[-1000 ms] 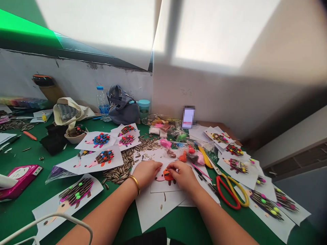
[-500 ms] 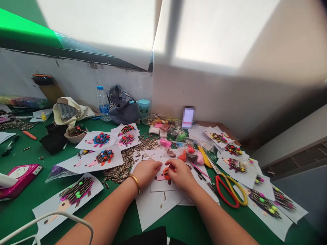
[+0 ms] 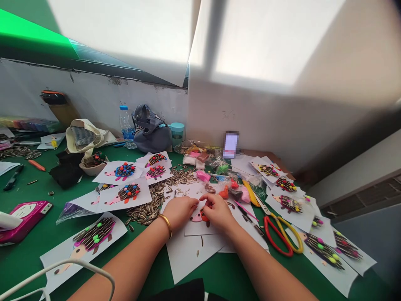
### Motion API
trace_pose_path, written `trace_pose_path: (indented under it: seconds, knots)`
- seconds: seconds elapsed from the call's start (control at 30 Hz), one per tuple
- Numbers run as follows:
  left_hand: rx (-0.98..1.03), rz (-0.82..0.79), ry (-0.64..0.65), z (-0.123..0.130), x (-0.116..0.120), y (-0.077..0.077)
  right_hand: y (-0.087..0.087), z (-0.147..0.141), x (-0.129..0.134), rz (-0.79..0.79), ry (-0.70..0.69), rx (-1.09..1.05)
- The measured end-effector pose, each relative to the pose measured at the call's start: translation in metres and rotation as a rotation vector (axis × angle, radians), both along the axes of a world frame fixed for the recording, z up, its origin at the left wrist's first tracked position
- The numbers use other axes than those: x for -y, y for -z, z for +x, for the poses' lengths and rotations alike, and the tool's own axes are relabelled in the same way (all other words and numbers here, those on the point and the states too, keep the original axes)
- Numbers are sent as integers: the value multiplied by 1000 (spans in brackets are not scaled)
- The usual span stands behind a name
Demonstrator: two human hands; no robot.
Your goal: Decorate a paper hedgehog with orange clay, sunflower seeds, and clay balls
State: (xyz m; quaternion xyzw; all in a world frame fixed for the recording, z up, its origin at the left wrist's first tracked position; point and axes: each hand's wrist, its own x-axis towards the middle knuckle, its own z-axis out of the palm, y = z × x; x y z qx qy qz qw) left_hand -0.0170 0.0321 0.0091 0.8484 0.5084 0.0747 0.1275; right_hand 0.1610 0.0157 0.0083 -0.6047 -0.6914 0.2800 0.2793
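Observation:
On a white card (image 3: 194, 230) at the centre lies a small clay hedgehog with a pink face (image 3: 196, 217) and an orange body (image 3: 204, 215). My left hand (image 3: 181, 210), with a gold bangle at the wrist, rests at the card's left edge, its thumb and fingers together; what they hold, if anything, is too small to see. Over the orange body is my right hand (image 3: 216, 209), its fingertips pinched close to my left fingertips, and anything between them is hidden. Sunflower seeds (image 3: 145, 211) are heaped left of the card.
Hedgehog cards (image 3: 125, 196) lie left, and more (image 3: 290, 202) lie right. Red and yellow scissors (image 3: 277, 228) are beside my right forearm. Bagged clay (image 3: 224, 192), a phone (image 3: 231, 145), a water bottle (image 3: 127, 129) and a grey bag (image 3: 150, 136) stand or lie behind. A white cable (image 3: 81, 264) crosses the lower left.
My right hand has shifted slightly left and up, with its fingertips nearer my left hand. My left hand has hardly moved.

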Motion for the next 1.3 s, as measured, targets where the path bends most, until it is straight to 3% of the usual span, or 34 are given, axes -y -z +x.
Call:
trace_pose_path:
  seconds: [0.97, 1.3]
  knots:
    - [-45, 10, 20, 0, 1, -6, -2, -4, 6, 115, -21, 173]
    - [4, -20, 0, -1, 2, -4, -4, 21, 2, 160, 32, 93]
